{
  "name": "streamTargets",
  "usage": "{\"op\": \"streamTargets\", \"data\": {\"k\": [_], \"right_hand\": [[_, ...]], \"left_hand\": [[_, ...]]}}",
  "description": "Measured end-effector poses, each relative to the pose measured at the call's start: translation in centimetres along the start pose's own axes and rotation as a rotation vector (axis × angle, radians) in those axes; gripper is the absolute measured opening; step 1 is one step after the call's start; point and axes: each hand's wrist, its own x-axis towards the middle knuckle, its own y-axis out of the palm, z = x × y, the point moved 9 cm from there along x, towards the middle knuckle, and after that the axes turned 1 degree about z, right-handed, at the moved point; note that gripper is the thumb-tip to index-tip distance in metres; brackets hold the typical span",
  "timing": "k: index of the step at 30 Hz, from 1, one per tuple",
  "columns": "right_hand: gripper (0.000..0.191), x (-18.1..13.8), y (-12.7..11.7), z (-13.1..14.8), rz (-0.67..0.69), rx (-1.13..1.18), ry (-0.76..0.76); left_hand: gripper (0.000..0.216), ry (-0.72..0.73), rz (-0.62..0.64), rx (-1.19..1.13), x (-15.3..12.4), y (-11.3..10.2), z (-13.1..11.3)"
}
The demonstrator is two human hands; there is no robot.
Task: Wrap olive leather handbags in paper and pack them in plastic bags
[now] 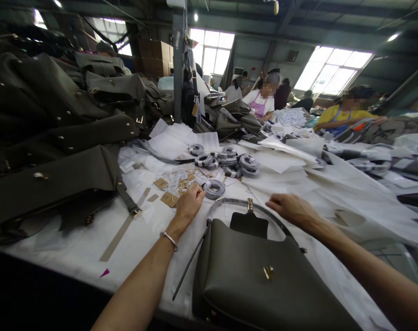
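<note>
Olive-grey smooth leather handbag (250, 271) sits on a white-covered table (143, 248), bare left hand (189, 205) beside a round grey plastic-wrapped coil (215, 195), right hand (291, 208) near the bag's handle, both grips impossible to tell; tangled strings could drag brown cardboard tags (169, 199) along if pulled.

A flat white worktable (136, 239) carries a boxy olive leather-look handbag (243, 271). Beyond the handbag lie grey plastic-wrapped coils (249, 166); left of it, brown card tags (169, 199) and heaped olive leather-look bags (57, 179); right, thin white sheets (367, 202).
</note>
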Motion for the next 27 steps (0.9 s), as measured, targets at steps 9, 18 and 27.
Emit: {"op": "streamTargets", "data": {"k": [9, 18, 27], "right_hand": [[0.027, 5.5, 1.0, 19.3, 0.062, -0.072, -0.507], [0.031, 3.1, -1.6, 15.5, 0.097, 0.115, -0.463], [0.076, -16.2, -0.1, 9.9, 0.441, 0.335, -0.383]], "left_hand": [[0.018, -0.013, -0.002, 0.013, -0.1, 0.5, 0.4], [0.018, 0.013, -0.002, 0.028, -0.2, 0.0, -0.3], [0.02, 0.096, -0.033, 0.007, -0.4, 0.0, -0.8]]}}
